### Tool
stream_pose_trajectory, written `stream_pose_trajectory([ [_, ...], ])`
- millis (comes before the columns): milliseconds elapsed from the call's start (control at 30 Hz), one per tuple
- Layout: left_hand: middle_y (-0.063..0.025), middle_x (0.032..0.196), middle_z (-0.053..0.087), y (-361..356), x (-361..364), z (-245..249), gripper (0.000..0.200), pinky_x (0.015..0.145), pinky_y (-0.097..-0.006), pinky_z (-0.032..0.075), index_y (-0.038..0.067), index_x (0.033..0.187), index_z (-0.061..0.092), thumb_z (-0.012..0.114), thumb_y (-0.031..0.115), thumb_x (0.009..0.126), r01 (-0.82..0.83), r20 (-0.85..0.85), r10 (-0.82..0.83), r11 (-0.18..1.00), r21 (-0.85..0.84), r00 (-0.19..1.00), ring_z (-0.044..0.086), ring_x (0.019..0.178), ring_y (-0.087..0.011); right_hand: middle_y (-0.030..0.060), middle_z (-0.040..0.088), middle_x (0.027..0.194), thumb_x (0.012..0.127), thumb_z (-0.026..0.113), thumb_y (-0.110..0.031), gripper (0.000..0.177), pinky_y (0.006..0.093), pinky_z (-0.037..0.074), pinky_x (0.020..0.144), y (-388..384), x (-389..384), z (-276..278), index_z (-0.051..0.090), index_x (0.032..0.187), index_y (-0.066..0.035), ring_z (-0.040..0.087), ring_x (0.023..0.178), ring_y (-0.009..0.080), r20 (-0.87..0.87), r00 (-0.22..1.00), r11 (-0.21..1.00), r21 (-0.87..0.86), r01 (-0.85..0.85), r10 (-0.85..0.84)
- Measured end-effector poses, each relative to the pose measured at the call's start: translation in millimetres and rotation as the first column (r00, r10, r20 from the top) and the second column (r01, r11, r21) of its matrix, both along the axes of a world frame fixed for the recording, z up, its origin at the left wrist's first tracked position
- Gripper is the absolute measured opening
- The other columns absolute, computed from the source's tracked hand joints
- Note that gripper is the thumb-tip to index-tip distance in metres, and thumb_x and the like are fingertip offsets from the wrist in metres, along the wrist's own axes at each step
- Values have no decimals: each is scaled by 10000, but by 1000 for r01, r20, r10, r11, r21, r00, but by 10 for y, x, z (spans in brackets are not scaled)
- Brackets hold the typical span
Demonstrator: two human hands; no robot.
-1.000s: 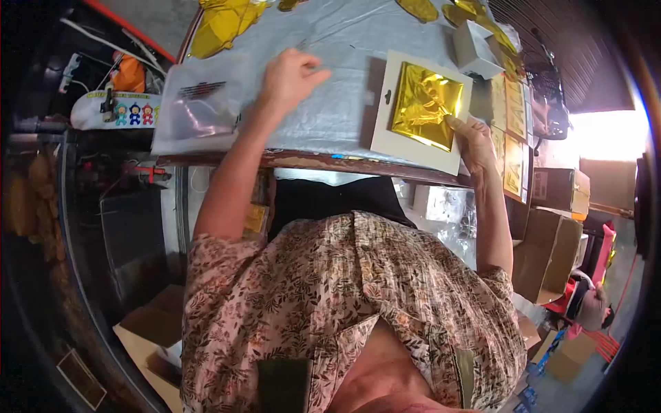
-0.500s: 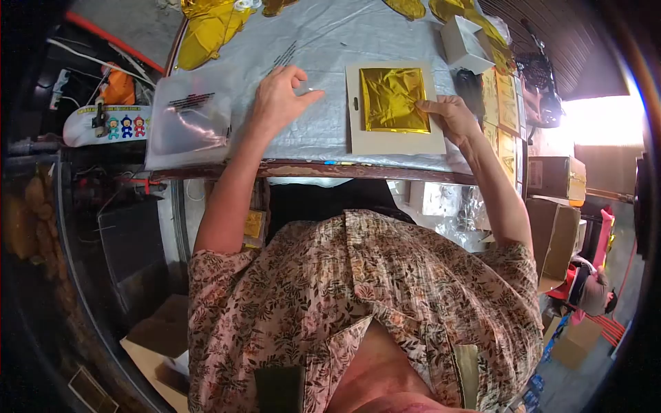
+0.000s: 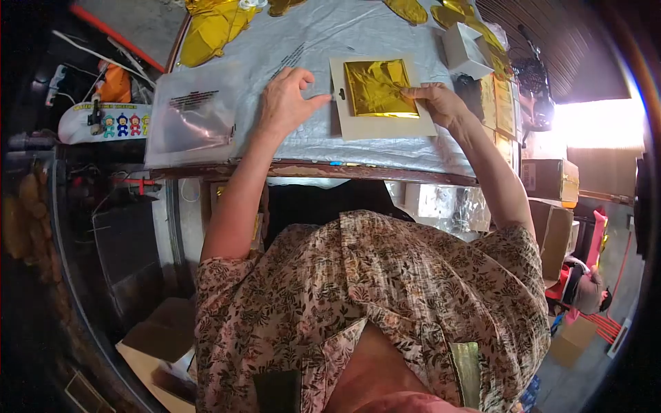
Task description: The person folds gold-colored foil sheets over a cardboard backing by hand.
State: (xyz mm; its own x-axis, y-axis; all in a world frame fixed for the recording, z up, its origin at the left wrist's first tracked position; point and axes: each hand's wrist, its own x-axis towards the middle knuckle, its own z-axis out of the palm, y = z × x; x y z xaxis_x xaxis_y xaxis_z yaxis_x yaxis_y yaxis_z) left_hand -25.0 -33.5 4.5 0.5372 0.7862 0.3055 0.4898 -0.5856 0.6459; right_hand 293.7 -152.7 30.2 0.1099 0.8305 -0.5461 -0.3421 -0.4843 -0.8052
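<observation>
A beige backing card (image 3: 385, 129) with a hang slot at its left edge carries a square gold foil packet (image 3: 379, 89). My right hand (image 3: 441, 102) grips the pair at the right side, thumb on the foil and fingers underneath. Just left of the card is my left hand (image 3: 286, 100), its thumb stretched toward the slot and its other fingers curled, with a gap between. Black print on clear film (image 3: 292, 58) shows beyond that hand. A pile of clear plastic bags (image 3: 189, 127) with black print lies at the table's left front.
Gold foil pieces (image 3: 213, 34) lie along the far edge of the silver-covered table (image 3: 330, 34). A white open box (image 3: 467, 51) stands at the right, by yellow printed packs (image 3: 502, 103). Cardboard boxes (image 3: 551, 179) are stacked at right; another person (image 3: 589, 289) is beyond them.
My right hand has brought the card and foil packet left and slightly up, closer to my left hand. My left hand has shifted a little to the right.
</observation>
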Motion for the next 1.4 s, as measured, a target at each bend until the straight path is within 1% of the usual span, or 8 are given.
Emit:
stream_pose_trajectory([
  [300, -98, 895, 688, 108, -9, 29, 384, 737, -376, 539, 67, 992, 704, 854, 331, 755, -11, -38, 5, 986, -166, 999, 669, 814, -248, 177, 728, 1096, 890, 742, -39, 246, 330, 578, 905, -101, 55, -123, 673, 1096, 77, 723, 970, 249, -21, 999, 999, -18, 33, -34],
  [567, -105, 916, 713, 90, 29, -69, 382, 730, -357, 547, 64, 964, 716, 839, 362, 758, -10, -120, 11, 1000, 7, 993, 689, 823, -226, 197, 722, 1051, 859, 779, -35, 276, 427, 619, 795, 51, -79, -228, 662, 1072, 95, 730, 888, 284, -148, 984, 993, 43, 106, -99],
  [633, -99, 897, 720, 89, 47, -23, 374, 728, -353, 549, 62, 949, 717, 832, 365, 762, -24, -139, 29, 999, 40, 990, 693, 813, -219, 178, 721, 1073, 878, 769, -77, 293, 359, 599, 825, 62, -110, -217, 668, 1105, 78, 715, 919, 245, -109, 990, 994, 65, 91, -84],
  [700, -107, 879, 740, 111, 52, 44, 324, 783, -406, 561, 70, 905, 739, 789, 355, 760, -67, -156, 31, 970, -235, 987, 716, 843, -281, 175, 723, 1060, 873, 775, -76, 280, 365, 604, 796, 77, -156, -198, 674, 1088, 72, 715, 899, 243, -108, 990, 993, 74, 97, -89],
  [800, -95, 816, 749, 117, 39, 119, 313, 767, -385, 569, 74, 860, 751, 757, 373, 766, -89, -129, 53, 954, -286, 990, 727, 791, -270, 163, 730, 1004, 860, 789, -75, 236, 363, 606, 747, 54, -252, -131, 690, 1029, 57, 714, 843, 232, -101, 988, 989, 88, 122, -113],
  [1233, -49, 655, 665, -32, 185, 214, 358, 614, -336, 492, 42, 804, 718, 745, 395, 858, 39, -124, -67, 975, -220, 990, 617, 612, -160, 151, 719, 825, 831, 784, 17, 159, 313, 585, 589, 196, -61, -65, 648, 750, 9, 695, 677, 217, 213, 972, 982, 180, 59, -97],
  [1300, -108, 732, 726, -52, 224, 284, 287, 715, -394, 559, 69, 798, 747, 738, 356, 816, 38, -200, -95, 962, -269, 975, 718, 720, -295, 116, 719, 794, 826, 801, -18, 145, 288, 554, 580, 188, -137, 10, 678, 752, 3, 675, 647, 178, 202, 972, 976, 203, 81, -123],
  [1400, -97, 707, 715, -45, 248, 242, 310, 706, -388, 554, 64, 782, 740, 746, 373, 812, 59, -177, -110, 961, -271, 978, 706, 691, -281, 71, 718, 754, 823, 820, -56, 134, 258, 514, 568, 202, -68, 1, 715, 753, -10, 650, 610, 129, 243, 964, 973, 225, 54, -110],
])
